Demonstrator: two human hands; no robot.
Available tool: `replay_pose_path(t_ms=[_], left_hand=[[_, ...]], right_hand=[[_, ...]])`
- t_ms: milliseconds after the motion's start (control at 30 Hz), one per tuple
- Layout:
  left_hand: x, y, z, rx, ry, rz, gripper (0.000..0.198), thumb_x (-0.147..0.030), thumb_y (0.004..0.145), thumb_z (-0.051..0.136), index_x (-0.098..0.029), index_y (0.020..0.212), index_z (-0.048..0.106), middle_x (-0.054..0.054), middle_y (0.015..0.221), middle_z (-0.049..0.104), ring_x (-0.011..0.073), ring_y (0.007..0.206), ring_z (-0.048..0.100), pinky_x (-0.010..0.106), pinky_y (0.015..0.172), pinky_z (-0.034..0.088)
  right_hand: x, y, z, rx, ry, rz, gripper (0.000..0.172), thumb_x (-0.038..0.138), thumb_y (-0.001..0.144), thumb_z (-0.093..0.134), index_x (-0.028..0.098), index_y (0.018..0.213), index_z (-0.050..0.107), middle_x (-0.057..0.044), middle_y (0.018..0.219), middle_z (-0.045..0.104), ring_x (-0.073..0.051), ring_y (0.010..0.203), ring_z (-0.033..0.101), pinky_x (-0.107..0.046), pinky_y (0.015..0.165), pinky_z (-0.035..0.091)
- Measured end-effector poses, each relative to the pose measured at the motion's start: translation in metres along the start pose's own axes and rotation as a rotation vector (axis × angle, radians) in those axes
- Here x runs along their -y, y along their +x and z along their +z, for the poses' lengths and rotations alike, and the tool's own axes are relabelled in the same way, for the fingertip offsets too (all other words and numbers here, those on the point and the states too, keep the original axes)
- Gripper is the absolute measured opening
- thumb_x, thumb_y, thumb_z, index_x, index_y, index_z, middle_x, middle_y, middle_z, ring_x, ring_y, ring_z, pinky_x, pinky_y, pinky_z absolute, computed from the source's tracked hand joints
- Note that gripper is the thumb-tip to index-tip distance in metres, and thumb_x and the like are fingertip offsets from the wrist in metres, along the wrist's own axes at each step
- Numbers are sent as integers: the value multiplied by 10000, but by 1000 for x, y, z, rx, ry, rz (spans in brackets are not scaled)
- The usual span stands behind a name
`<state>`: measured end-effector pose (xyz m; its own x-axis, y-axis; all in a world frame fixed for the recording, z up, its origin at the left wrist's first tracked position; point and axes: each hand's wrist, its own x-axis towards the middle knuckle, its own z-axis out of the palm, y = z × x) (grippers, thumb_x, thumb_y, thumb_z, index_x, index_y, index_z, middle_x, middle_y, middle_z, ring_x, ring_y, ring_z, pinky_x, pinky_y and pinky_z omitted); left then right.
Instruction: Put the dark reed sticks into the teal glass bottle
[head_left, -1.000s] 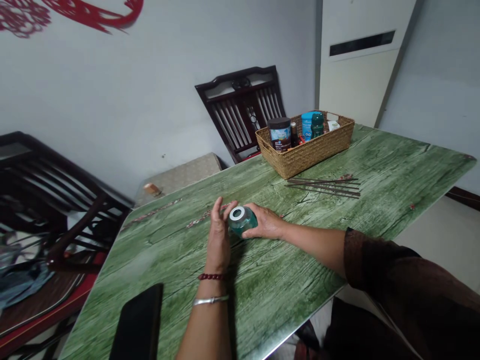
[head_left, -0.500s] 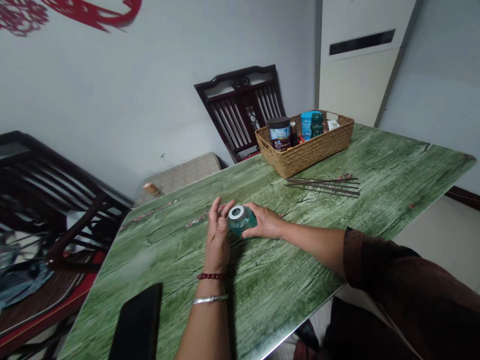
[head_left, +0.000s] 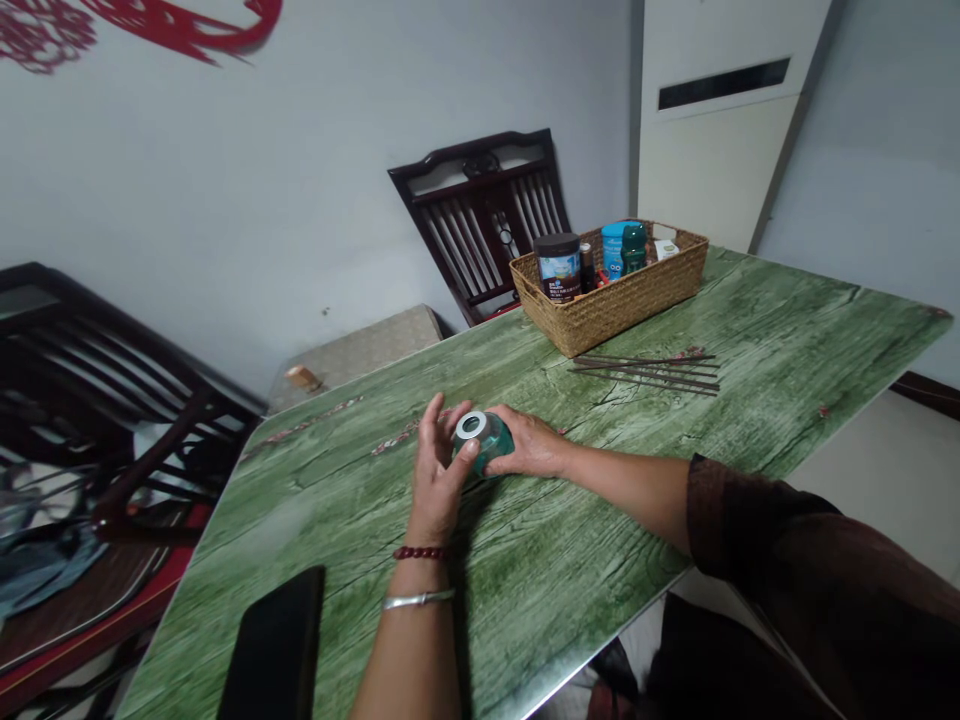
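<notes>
A small teal glass jar with a silver rim stands on the green wood-grain table. My right hand is wrapped round its right side. My left hand grips the jar from the left, thumb against its front and fingertips at the rim. Both hands touch the jar, which rests on the table.
A wicker basket with jars and bottles stands at the far side, thin dark sticks lying in front of it. A black phone lies near the front left edge. Dark wooden chairs stand behind and to the left.
My left hand has closed in on the jar: its thumb now presses on the jar's front where before the fingers stood beside it. The right hand and jar have stayed put.
</notes>
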<state>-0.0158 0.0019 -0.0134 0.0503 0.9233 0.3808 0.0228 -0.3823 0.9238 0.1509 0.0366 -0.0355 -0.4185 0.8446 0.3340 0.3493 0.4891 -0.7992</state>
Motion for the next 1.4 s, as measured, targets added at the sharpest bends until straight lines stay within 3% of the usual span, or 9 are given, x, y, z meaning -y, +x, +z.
replay_pose_path(t_ms=[233, 433, 567, 733, 867, 1033, 1167, 1267, 1400], left_hand=[[5, 4, 3, -94, 22, 14, 645, -323, 720, 823, -264, 1266, 485, 87, 1192, 674, 237, 1195, 613, 443, 1086, 414], [8, 7, 5, -205, 166, 75, 634, -314, 614, 886, -255, 1146, 546, 40, 1118, 613, 200, 1073, 626, 367, 996, 469], [1, 3, 2, -91, 138, 55, 817, -397, 643, 862, -297, 1355, 473, 82, 1316, 556, 260, 1267, 546, 401, 1048, 447], [-6, -1, -3, 63, 5, -27, 650, -403, 811, 734, -280, 1391, 470, 116, 1345, 606, 263, 1312, 534, 434, 1113, 390], [-1, 3, 0, -78, 0, 9, 609, -322, 686, 847, -267, 1207, 536, 71, 1151, 673, 217, 1126, 634, 394, 1026, 454], [-3, 11, 4, -289, 99, 126, 601, -284, 558, 905, -236, 1026, 530, -4, 987, 596, 147, 928, 637, 290, 866, 496], [-14, 14, -20, -495, 269, 178, 619, -308, 564, 886, -227, 1040, 499, -17, 967, 561, 128, 837, 620, 291, 804, 503], [-19, 11, -47, -588, 516, 62, 620, -351, 550, 871, -219, 1039, 514, -3, 950, 587, 151, 786, 616, 339, 786, 515], [-16, 4, -69, -434, 833, -152, 456, -428, 608, 827, -225, 953, 611, 27, 810, 637, 225, 736, 630, 455, 812, 511]], right_hand=[[0, 0, 0, 17, -4, -3, 759, 297, 651, 856, 171, 1300, 482, -100, 1227, 640, -264, 1108, 617, -374, 911, 462], [0, -1, 1, 24, 7, -24, 731, 317, 656, 855, 210, 1282, 492, -60, 1185, 650, -246, 1082, 625, -346, 884, 463], [2, -1, 0, 40, 8, -20, 746, 344, 645, 865, 215, 1280, 495, -55, 1172, 654, -245, 1059, 634, -332, 857, 465], [3, -1, -1, 35, -21, 10, 740, 349, 640, 868, 217, 1269, 500, -56, 1161, 650, -254, 1060, 627, -351, 864, 459], [2, -1, -1, 39, 1, -16, 744, 322, 640, 867, 220, 1275, 495, -52, 1168, 648, -250, 1075, 620, -356, 886, 455], [4, -2, -1, 59, -10, -22, 746, 340, 648, 864, 211, 1283, 494, -57, 1164, 648, -248, 1065, 625, -345, 871, 461], [3, -2, -1, 54, -19, 2, 764, 364, 635, 873, 225, 1287, 499, -44, 1142, 652, -237, 1041, 627, -340, 875, 458], [2, -2, 0, 52, -21, 8, 779, 376, 626, 876, 223, 1291, 501, -50, 1142, 653, -241, 1035, 627, -341, 870, 460], [3, -2, 0, 46, -18, 5, 776, 367, 624, 877, 218, 1287, 504, -52, 1135, 658, -238, 1025, 630, -340, 872, 458]])
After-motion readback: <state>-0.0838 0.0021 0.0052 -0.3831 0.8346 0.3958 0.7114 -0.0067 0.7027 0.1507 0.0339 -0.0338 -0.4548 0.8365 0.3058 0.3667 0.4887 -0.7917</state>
